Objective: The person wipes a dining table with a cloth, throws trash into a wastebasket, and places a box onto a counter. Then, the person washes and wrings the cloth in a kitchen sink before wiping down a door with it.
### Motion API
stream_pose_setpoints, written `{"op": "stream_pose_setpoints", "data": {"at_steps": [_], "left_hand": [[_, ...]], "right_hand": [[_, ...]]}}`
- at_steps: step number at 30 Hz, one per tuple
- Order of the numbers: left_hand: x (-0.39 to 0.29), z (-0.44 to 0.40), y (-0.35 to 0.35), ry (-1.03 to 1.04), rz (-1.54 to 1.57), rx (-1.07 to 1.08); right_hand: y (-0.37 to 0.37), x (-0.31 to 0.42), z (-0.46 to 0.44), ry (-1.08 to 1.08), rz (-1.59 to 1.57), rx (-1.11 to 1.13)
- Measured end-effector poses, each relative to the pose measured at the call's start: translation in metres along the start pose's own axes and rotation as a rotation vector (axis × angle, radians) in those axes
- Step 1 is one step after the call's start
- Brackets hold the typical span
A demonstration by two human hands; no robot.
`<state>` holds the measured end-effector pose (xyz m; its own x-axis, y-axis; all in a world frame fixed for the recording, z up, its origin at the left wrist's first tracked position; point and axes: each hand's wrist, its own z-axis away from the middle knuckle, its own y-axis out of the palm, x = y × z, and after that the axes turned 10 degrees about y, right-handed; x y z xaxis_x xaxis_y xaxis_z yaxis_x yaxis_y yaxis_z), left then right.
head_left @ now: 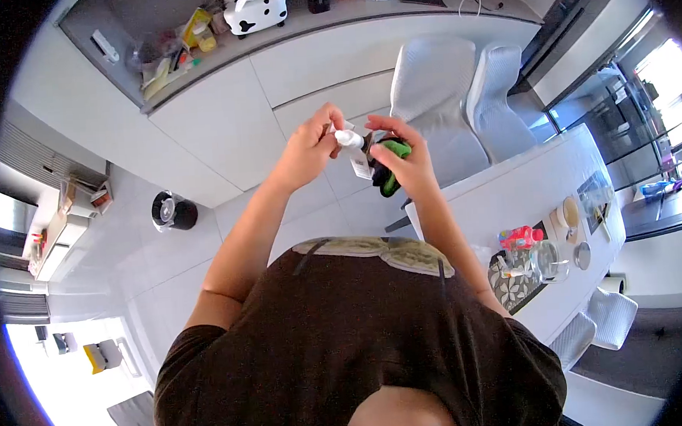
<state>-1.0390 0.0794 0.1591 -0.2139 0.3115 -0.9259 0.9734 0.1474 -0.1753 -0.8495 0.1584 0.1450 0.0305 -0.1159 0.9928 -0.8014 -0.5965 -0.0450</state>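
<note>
Black bin (pixel 174 211) with a clear liner stands on pale floor tiles (pixel 238 254) at 9 o'clock. Toward 11 o'clock, a counter (pixel 226 50) bears a white, black-spotted appliance (pixel 256 12), with packets and small containers to its left. Left hand (pixel 311 150), raised just short of 12 o'clock: fingertips drawn together at the left end of a small white piece (pixel 348 139), seemingly pinching it; exact contact too small to tell. The white piece lies between the two hands at 12 o'clock, directly above a pale, printed tag-like item (pixel 360 165). Right hand (pixel 405 159), just past 12 o'clock, curls around a green-and-black object (pixel 393 165); thumb lies over it, index finger reaches toward the left hand. Whether the right fingers touch the white piece, cannot tell. Two pale chairs (pixel 434 78) (pixel 498 98) stand at 1 to 2 o'clock. White table (pixel 473 197) spreads around 3 o'clock, bearing a patterned mat (pixel 517 290), a pink-red bottle (pixel 520 238) and a clear glass vessel (pixel 548 260) to the bottle's lower right.
</note>
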Motion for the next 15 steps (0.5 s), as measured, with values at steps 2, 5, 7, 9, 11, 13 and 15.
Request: {"op": "stream_pose_setpoints", "data": {"at_steps": [2, 5, 7, 9, 11, 13, 15], "left_hand": [[-0.008, 0.0, -0.001, -0.026, 0.016, -0.021], [-0.019, -0.001, -0.001, -0.073, 0.178, -0.118], [-0.02, -0.002, -0.002, -0.071, 0.142, -0.074], [-0.022, 0.0, 0.0, 0.044, 0.054, -0.069], [-0.024, 0.001, 0.001, 0.15, -0.035, -0.064], [-0.021, 0.0, 0.0, 0.007, -0.049, -0.131], [-0.015, 0.0, 0.003, 0.041, -0.091, -0.164]], "right_hand": [[-0.001, 0.001, 0.002, 0.015, 0.04, 0.061], [0.007, -0.004, 0.002, -0.147, 0.387, -0.013], [0.011, -0.017, -0.001, -0.143, 0.34, -0.024], [0.011, -0.02, -0.002, -0.14, 0.293, -0.033], [0.011, -0.015, 0.0, -0.099, 0.297, -0.026], [0.01, -0.012, 0.001, -0.109, 0.324, -0.026], [0.007, -0.013, 0.0, -0.12, 0.352, -0.026]]}}
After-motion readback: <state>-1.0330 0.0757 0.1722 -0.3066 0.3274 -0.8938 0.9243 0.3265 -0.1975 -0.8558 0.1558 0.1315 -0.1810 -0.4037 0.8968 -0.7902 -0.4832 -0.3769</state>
